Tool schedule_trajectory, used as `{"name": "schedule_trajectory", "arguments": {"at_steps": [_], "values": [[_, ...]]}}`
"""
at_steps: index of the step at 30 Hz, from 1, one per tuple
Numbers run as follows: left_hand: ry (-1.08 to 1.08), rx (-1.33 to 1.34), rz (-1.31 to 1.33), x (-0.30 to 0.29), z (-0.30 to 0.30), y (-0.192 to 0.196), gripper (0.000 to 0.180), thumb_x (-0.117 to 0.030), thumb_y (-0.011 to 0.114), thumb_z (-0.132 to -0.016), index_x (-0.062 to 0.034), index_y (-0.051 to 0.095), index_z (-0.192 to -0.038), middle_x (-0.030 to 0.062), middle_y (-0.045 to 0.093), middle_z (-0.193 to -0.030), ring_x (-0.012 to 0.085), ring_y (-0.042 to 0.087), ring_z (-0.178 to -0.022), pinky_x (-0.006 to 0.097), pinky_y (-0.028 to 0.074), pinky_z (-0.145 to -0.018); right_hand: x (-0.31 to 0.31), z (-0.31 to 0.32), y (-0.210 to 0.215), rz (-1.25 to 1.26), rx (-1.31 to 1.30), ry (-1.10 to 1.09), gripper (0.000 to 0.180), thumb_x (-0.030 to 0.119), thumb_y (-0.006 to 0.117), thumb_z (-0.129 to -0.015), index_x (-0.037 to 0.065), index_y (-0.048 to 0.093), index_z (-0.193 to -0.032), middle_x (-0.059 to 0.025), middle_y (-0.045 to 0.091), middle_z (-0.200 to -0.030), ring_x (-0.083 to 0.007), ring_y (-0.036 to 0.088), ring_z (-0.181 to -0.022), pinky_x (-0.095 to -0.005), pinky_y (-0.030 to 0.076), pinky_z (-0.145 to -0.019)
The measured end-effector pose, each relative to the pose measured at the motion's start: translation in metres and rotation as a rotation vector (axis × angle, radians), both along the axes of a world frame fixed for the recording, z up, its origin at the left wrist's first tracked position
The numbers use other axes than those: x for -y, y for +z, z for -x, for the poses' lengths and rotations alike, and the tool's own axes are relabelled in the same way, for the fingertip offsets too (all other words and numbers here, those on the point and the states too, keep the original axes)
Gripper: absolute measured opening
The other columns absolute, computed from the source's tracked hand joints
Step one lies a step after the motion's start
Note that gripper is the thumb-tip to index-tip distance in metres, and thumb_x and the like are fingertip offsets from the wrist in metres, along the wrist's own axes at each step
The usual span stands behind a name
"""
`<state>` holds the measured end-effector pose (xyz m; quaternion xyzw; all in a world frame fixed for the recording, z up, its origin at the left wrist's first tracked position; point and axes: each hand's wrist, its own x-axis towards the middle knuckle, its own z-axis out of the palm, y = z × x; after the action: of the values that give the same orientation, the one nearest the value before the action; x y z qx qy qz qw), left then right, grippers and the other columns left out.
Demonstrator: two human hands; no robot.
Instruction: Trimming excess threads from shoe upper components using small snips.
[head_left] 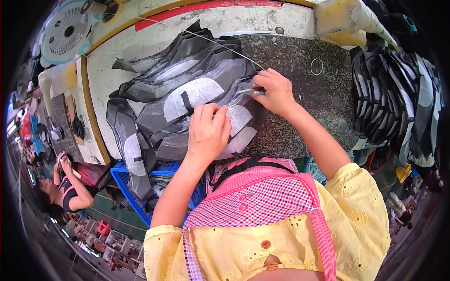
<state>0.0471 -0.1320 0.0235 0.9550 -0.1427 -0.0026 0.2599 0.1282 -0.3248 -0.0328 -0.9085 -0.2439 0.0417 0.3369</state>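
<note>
My right hand (274, 91) is closed around small metal thread snips (248, 89), their blades pointing left over the dark pieces. My left hand (208, 129) has its fingers bent and closed on the edge of a dark grey shoe-upper-like piece (240, 115) with a light grey patch. Just beyond that hand lies another dark piece with a pale rounded patch (201, 96) and a short black strap (186, 101). Behind it more layered dark pieces (159, 77) overlap in a heap. What the left fingertips pinch is partly hidden.
A thin pale cord (206, 37) runs from the far left to my right hand. Stacks of similar pieces (384, 93) stand at the right. A blue crate (123, 180) is below the table edge. A fan (69, 32) is far left; a person (75, 192) works beyond.
</note>
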Motion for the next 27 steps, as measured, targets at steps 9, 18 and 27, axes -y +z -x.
{"name": "schedule_trajectory", "arguments": {"at_steps": [9,18,27], "values": [[0.386,-0.717,0.739,-0.01,-0.001,0.049,0.02,-0.015,0.051,-0.09,0.0003,0.062,-0.087,0.001,0.059,-0.075,0.0062,0.049,-0.069,0.021,0.04,-0.064,-0.009,0.008,0.049,-0.454,-0.489,-0.045,0.015,0.01,0.07,-0.07,0.005,0.057,-0.074,-0.0028,0.055,-0.063,-0.0114,0.051,-0.056,-0.0256,0.041,-0.052],[0.751,-0.469,0.414,-0.083,0.055,0.025,0.021,-0.019,0.066,-0.078,0.0018,0.062,-0.074,0.0057,0.058,-0.063,0.0074,0.052,-0.058,0.023,0.043,-0.056,-0.024,0.029,0.033,-0.319,-0.316,0.159,0.019,0.007,0.071,-0.066,0.004,0.052,-0.067,-0.0035,0.043,-0.061,-0.0166,0.041,-0.057,-0.0277,0.033,-0.052],[0.806,-0.427,0.387,-0.093,0.055,0.001,0.023,-0.024,0.068,-0.076,-0.0012,0.064,-0.075,0.0064,0.06,-0.059,0.0095,0.053,-0.053,0.024,0.042,-0.053,-0.024,0.023,0.022,-0.484,-0.661,0.027,0.012,0.003,0.057,-0.081,0.002,0.049,-0.073,-0.0021,0.057,-0.076,-0.0096,0.053,-0.079,-0.0239,0.041,-0.07]]}}
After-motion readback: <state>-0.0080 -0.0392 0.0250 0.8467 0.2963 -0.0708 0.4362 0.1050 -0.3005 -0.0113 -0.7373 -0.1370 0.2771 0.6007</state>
